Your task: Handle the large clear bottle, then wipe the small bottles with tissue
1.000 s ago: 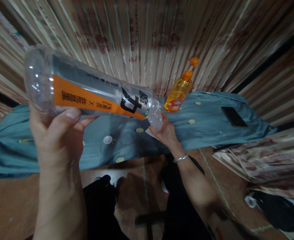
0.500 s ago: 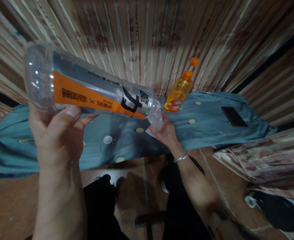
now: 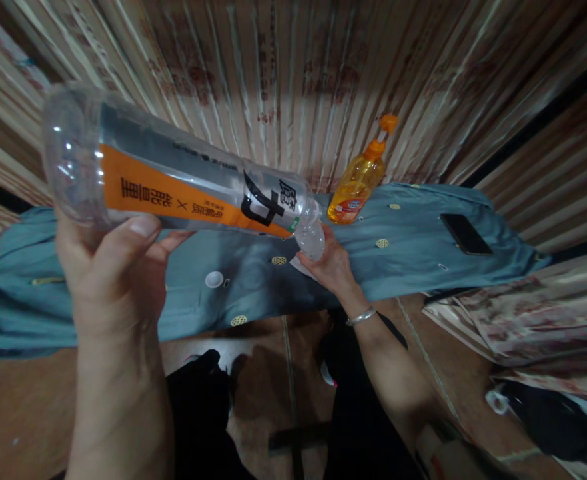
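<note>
My left hand [image 3: 118, 267] is closed around the base end of a large clear drink bottle [image 3: 183, 177] with a grey and orange label. The bottle lies nearly level in the air, its neck sloping down to the right. Below its mouth, my right hand [image 3: 330, 260] grips a small clear plastic container [image 3: 310, 240], tilted, whose rim meets or nearly meets the bottle's neck. Fingers hide part of that container, so its full shape does not show. Whether liquid is flowing I cannot tell. A white piece [image 3: 302, 267], perhaps paper, shows beneath my right hand.
A teal patterned cloth [image 3: 253, 300] covers the narrow table. Behind my right hand stands a pump bottle [image 3: 350, 200] of orange liquid. A black phone [image 3: 466, 233] lies at the right. A white round cap-like piece [image 3: 214, 280] rests left of centre. Pleated curtains [image 3: 293, 87] hang behind.
The large bottle's base end has shifted slightly left with my left hand. My right hand and the small container have stayed almost where they were.
</note>
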A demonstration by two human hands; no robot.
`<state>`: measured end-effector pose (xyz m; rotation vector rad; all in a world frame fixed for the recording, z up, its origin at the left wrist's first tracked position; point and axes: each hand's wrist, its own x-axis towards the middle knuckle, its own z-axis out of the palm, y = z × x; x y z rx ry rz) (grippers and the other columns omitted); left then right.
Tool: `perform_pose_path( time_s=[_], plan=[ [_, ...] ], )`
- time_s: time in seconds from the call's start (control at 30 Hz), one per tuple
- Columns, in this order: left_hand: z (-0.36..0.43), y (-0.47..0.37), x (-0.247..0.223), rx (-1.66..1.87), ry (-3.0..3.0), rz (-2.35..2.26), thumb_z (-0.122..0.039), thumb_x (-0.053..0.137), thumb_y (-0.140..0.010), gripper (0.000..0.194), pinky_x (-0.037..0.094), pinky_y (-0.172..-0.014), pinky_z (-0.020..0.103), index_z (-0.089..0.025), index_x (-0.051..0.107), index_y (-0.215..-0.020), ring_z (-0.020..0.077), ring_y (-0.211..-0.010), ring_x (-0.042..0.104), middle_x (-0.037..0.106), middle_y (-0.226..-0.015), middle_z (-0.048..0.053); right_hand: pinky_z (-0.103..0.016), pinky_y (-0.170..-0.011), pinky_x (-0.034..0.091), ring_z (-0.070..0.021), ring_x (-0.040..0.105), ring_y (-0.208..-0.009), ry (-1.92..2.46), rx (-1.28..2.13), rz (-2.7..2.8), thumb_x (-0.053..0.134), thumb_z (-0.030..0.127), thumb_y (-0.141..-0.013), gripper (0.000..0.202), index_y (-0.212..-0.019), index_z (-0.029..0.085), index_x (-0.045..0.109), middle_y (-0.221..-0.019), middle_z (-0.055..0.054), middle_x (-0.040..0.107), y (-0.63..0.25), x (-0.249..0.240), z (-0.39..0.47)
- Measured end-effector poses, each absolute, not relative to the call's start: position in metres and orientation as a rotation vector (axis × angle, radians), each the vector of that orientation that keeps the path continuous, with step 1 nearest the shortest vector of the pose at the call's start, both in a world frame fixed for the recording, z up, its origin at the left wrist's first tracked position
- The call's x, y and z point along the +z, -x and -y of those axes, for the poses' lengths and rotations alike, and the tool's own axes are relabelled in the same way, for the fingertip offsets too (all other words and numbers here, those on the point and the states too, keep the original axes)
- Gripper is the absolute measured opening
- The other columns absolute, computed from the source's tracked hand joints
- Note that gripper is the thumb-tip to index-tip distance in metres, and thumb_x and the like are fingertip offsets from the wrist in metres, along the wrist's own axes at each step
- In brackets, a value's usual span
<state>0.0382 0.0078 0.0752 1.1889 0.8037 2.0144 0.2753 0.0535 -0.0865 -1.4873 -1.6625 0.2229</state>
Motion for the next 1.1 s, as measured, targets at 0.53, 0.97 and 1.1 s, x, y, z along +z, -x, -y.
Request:
perform_pose_path(
  time_s=[0.53, 0.97, 1.1],
  plan=[
    [-0.015, -0.032, 0.068, 2.022, -1.262, -0.763, -0.019, 0.069, -0.047, 0.086, 0.064, -0.066, 0.044, -0.037, 0.051, -0.129, 0.0233, -0.079, 0.069, 0.067, -0.084, -0.003, -0.05, -0.099, 0.056, -0.0343, 0.07, -0.114, 1.514, 0.258, 1.645, 0.078, 0.035, -0.072, 0.075, -0.138, 0.013, 0.049, -0.126, -0.018, 0.071, -0.275, -0.082, -0.052],
    [-0.016, -0.034, 0.071, 2.037, -1.285, -0.756, -0.018, 0.064, -0.045, 0.084, 0.064, -0.06, 0.044, -0.037, 0.057, -0.126, 0.0218, -0.071, 0.065, 0.061, -0.072, -0.004, -0.049, -0.099, 0.056, -0.0338, 0.07, -0.114, 1.519, 0.256, 1.644, 0.078, 0.033, -0.072, 0.074, -0.137, 0.013, 0.05, -0.127, -0.018, 0.07, -0.274, -0.081, -0.052],
    [-0.016, -0.034, 0.071, 2.012, -1.334, -0.764, -0.021, 0.067, -0.046, 0.081, 0.064, -0.065, 0.049, -0.038, 0.056, -0.125, 0.0244, -0.077, 0.067, 0.063, -0.077, -0.003, -0.05, -0.099, 0.056, -0.0343, 0.069, -0.115, 1.508, 0.248, 1.644, 0.079, 0.033, -0.071, 0.075, -0.137, 0.013, 0.05, -0.127, -0.018, 0.07, -0.275, -0.082, -0.052]
  ],
)
